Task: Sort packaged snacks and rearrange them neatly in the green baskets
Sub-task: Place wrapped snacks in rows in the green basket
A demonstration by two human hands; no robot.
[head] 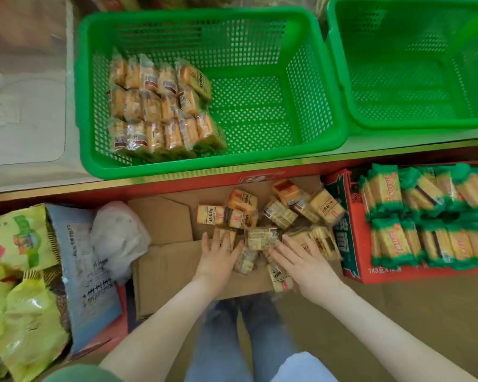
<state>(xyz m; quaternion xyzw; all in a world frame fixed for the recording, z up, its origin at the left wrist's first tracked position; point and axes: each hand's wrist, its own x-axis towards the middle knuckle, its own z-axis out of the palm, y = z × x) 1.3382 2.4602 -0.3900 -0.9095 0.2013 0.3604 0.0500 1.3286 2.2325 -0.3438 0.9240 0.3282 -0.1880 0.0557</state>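
The left hand [218, 259] and right hand [301, 261] lie flat, fingers straight, on loose snack packets [262, 238] in the cardboard box [163, 260]. Sorted packets [155, 106] line the left end of the green basket [323, 106] on the counter [39, 175].

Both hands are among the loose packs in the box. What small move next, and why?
Probably close the left hand and right hand on a few packs, to carry to the left basket: both hands rest open, and its rows fill only one side.
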